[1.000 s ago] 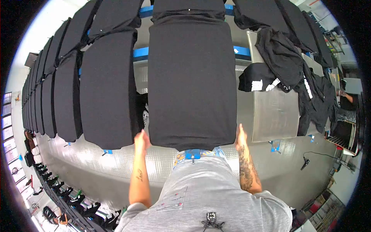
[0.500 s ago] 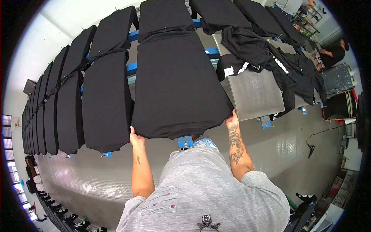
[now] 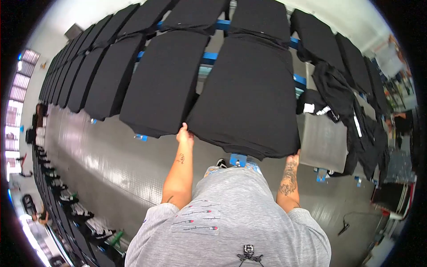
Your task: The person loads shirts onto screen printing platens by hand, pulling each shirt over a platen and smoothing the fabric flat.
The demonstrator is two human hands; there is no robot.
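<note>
A garment (image 3: 249, 93) fitted over a board sits directly before a person (image 3: 231, 200), with the left hand (image 3: 185, 135) at its near left corner and the right hand (image 3: 292, 159) at its near right. A line of covered boards (image 3: 164, 84) runs off to the left; a second row (image 3: 260, 18) stands behind. Just to the right is an uncovered board (image 3: 324, 144), loose garments (image 3: 334, 86) heaped across its far end and spilling rightward. Farther right, a corded tool (image 3: 343, 228) lies on the floor (image 3: 122, 164).
</note>
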